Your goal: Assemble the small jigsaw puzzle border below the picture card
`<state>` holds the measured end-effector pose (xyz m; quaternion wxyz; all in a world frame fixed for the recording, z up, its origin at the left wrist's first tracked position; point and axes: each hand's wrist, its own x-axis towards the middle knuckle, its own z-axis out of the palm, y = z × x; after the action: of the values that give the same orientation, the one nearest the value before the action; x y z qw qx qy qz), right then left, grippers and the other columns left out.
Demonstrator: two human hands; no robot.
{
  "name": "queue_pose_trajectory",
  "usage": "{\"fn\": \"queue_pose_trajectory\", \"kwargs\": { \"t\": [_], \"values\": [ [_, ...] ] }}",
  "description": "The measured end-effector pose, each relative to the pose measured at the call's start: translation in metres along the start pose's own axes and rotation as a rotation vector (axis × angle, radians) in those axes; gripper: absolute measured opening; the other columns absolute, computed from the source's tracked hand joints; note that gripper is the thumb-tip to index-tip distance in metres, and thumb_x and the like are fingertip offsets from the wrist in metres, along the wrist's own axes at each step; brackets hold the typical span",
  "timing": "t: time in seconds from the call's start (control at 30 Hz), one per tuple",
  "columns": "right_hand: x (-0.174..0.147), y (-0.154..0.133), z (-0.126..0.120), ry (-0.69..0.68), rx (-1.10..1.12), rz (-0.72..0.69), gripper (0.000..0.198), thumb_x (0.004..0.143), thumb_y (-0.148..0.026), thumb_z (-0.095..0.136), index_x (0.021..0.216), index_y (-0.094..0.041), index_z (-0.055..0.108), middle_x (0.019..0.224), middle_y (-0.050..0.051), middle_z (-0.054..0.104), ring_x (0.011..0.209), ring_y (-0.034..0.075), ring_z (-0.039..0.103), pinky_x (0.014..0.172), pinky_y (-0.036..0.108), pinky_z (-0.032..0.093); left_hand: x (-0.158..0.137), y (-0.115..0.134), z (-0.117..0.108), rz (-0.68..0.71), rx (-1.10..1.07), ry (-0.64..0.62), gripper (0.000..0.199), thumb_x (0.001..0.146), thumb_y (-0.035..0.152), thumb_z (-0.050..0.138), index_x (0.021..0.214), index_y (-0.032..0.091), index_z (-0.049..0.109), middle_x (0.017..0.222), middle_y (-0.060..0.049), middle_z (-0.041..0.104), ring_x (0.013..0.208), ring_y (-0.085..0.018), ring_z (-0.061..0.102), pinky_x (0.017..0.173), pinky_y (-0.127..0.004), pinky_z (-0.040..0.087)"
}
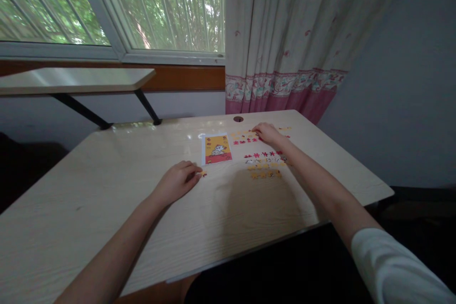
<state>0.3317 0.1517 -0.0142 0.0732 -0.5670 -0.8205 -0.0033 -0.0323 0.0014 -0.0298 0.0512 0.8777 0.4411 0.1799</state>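
- The small yellow piece (204, 174) lies right at the fingertips of the left hand (200, 173), just below the near edge of the picture card (217, 148) on the worktop (142, 152).
- Left grip: thumb and forefinger come together around the left side of that piece; I cannot tell whether they pinch it or only touch it.
- Right grip: the right hand (268, 133) reaches over the far rows of pieces (245, 141), fingers bent down and pointing left; whether it grasps a piece is hidden.
- The relation that matters: the yellow piece lies left of both groups of pieces, with the card beyond it, so the left hand is clearly the nearer one.
- The card's long axis runs away from the person, tilted slightly, while the rows run mostly sideways to its right.
- The near rows of pieces (262, 167) lie nearer the person than the right hand, below its wrist and forearm, and well to the right of the yellow piece.
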Motion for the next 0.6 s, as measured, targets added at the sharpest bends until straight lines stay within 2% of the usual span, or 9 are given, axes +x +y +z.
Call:
{"fn": "queue_pose_trajectory", "kwargs": {
  "t": [0.27, 0.6],
  "values": [
    [0.0001, 0.0034, 0.0053, -0.016, -0.009, 0.014, 0.035, 0.091, -0.014, 0.039, 0.114, -0.019, 0.065, 0.12, 0.01, 0.063, 0.11, 0.022, 0.058, 0.095, 0.034, 0.04, 0.001, 0.0021, -0.0009, -0.003, 0.004, -0.014, 0.027, 0.089, 0.031, 0.045, 0.096, 0.017, 0.067, 0.093, -0.009, 0.067, 0.086, -0.021, 0.061, 0.079, -0.034, 0.049],
    [-0.0074, 0.0005, -0.0005, 0.005, 0.014, -0.011, 0.034, 0.091, -0.015, 0.04, 0.112, -0.017, 0.066, 0.118, 0.011, 0.064, 0.109, 0.02, 0.058, 0.095, 0.031, 0.04, 0.0007, 0.0001, 0.0009, -0.009, 0.003, -0.02, 0.028, 0.09, 0.03, 0.044, 0.097, 0.016, 0.067, 0.095, -0.01, 0.066, 0.088, -0.022, 0.06, 0.08, -0.035, 0.048]
  ]
}}
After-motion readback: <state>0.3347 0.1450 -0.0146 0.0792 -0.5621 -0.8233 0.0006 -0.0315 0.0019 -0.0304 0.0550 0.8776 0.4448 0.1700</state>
